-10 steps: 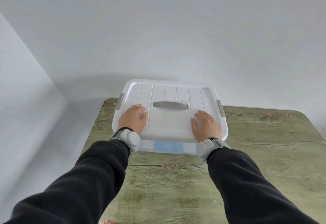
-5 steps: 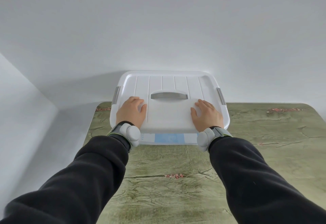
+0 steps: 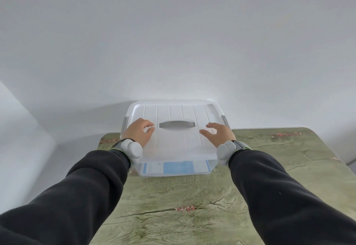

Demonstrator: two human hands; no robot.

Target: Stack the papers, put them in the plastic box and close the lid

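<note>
A clear plastic box [image 3: 174,171] stands at the far side of the table against the wall. Its white ribbed lid [image 3: 177,115] with a grey handle [image 3: 176,124] lies flat on top. Through the front wall I see papers [image 3: 177,167], white with a blue patch. My left hand [image 3: 139,131] is on the lid's left part, fingers curled and loosely apart. My right hand [image 3: 218,134] hovers over the lid's right part, fingers spread and lifted. Neither hand holds anything.
The table [image 3: 192,206] has a green marbled top with small pink flecks. A white wall [image 3: 173,42] rises right behind the box. Grey clips [image 3: 125,121] sit on the lid's left and right sides. Both wrists wear grey bands.
Both hands pressed flat on the lid before; now the fingers have lifted and spread. The view has tilted up, so the box sits lower in the frame.
</note>
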